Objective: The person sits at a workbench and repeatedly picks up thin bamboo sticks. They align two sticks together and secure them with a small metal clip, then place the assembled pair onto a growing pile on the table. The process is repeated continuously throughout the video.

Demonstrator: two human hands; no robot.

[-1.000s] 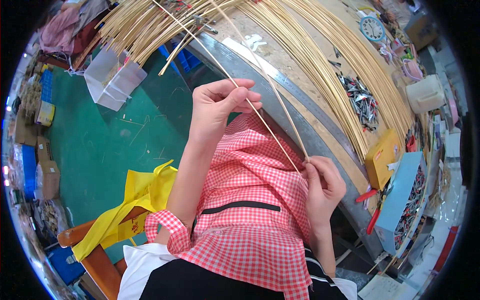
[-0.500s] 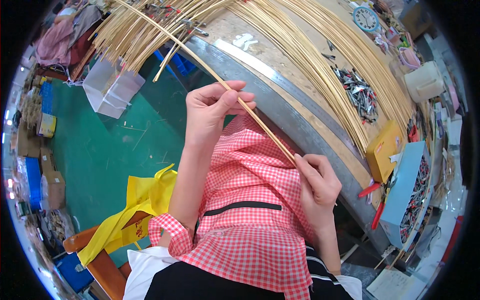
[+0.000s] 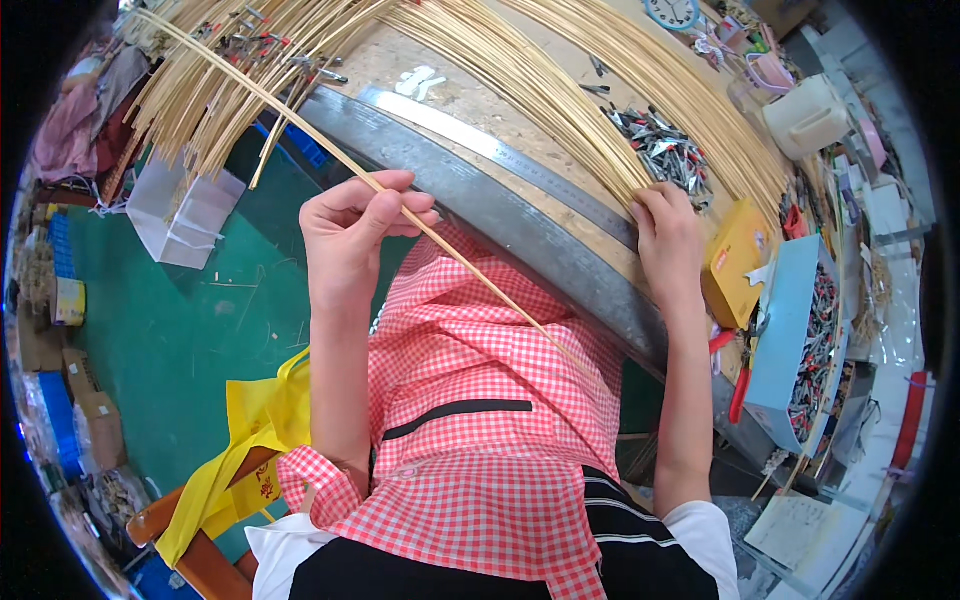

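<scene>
My left hand (image 3: 345, 235) pinches a long, thin tan stick (image 3: 465, 264) between thumb and fingers. The stick slants from the far left down across my lap, its lower end in front of the red checked apron (image 3: 480, 360). At the table's edge my right hand (image 3: 672, 245) has its fingers closed at the near ends of a row of similar sticks (image 3: 560, 110). It appears to grip one of them, though the fingers partly hide the tips. Just beyond that hand lies a pile of small metal clips (image 3: 665, 150) with red and black parts.
A steel ruler (image 3: 500, 158) lies along the table's metal edge (image 3: 450, 185). More sticks (image 3: 210, 100) overhang the far left, above a white bin (image 3: 185, 215). At right stand a yellow box (image 3: 735, 260), red-handled pliers (image 3: 739, 395) and a light-blue box (image 3: 783, 345) of clips.
My right hand has let go of the held stick's lower end and moved up to the stick row on the table. My left hand still holds its stick. The whole view has shifted.
</scene>
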